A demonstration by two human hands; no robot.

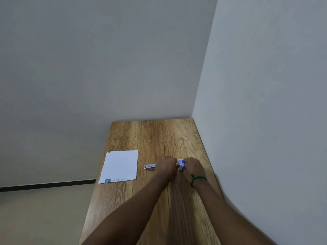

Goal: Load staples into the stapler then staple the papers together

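Observation:
A small white and blue staple box (181, 164) sits between my two hands above the wooden table (150, 138). My left hand (167, 166) grips its left side and my right hand (193, 166) grips its right side; a green band circles the right wrist. A small metal stapler (150, 167) lies on the table just left of my left hand, partly hidden by it. A stack of white papers (120, 166) lies flat near the table's left edge, with a printed strip along its near edge.
The table stands in a corner, with a wall behind it and another along its right side. Its left edge drops to a beige floor (44, 218). Bare wood stretches beyond the hands and toward me.

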